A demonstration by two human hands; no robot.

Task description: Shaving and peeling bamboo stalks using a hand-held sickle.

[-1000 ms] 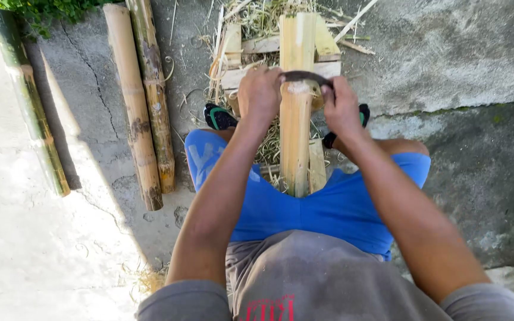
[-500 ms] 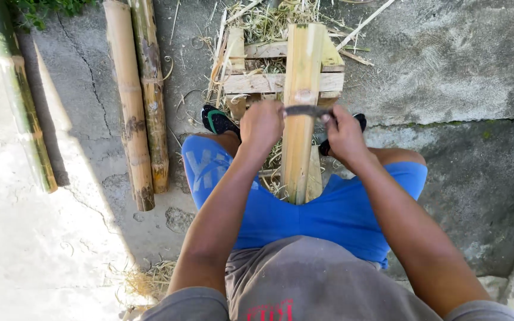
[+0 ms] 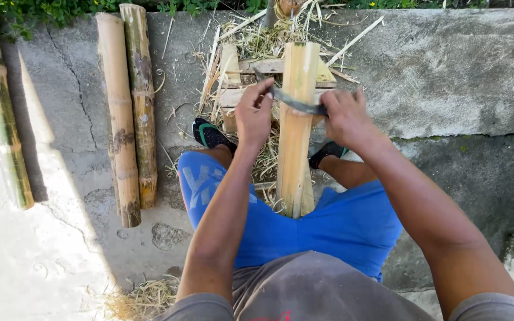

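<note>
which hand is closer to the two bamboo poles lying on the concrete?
Left. The left hand grips the blade's end on the side facing the bamboo poles; the right hand is across the split bamboo.

Hard sunlight; glare bleaches concrete (image 3: 13,267) near left. Sharp shadows trail the bamboo poles (image 3: 127,113). Focus crisp, edges bowed.

Both hands are crowding the upper part of the split bamboo slab (image 3: 295,128), the left hand (image 3: 254,116) and right hand (image 3: 343,119) closing on the curved blade (image 3: 292,100) lying across it. The wooden frame (image 3: 251,80) and loose shavings (image 3: 257,41) are blocking the far end against the concrete wall (image 3: 447,65). The knees are hemming in the slab's lower end. Open ground is lying to the left, up to two bamboo poles (image 3: 129,119); a third pole (image 3: 4,131) is lying farther left.
</note>
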